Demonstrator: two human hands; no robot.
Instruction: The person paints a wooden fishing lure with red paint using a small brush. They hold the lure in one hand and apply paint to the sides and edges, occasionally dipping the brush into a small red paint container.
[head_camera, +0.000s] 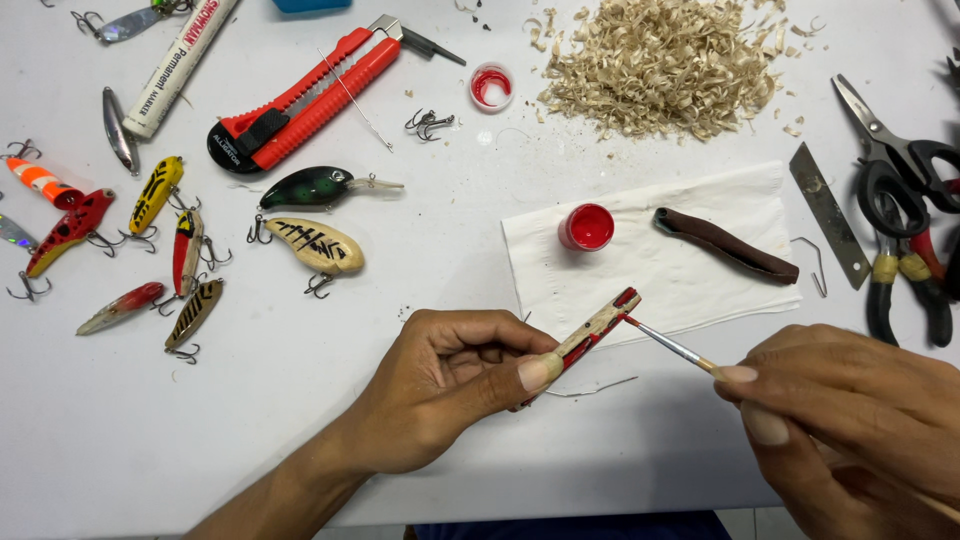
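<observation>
White table (300, 420), red paint in small pot (586, 227) on tissue (700, 270); left hand (450, 385) pinching wooden lure (597, 325), right hand (850, 420) pinching brush (665, 343).

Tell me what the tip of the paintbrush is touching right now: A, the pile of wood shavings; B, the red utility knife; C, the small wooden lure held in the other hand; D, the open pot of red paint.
C: the right hand holds the paintbrush with its tip against the red-streaked wooden lure pinched in the left hand, well short of the paint pot.

head view, looking down, close overhead
</observation>
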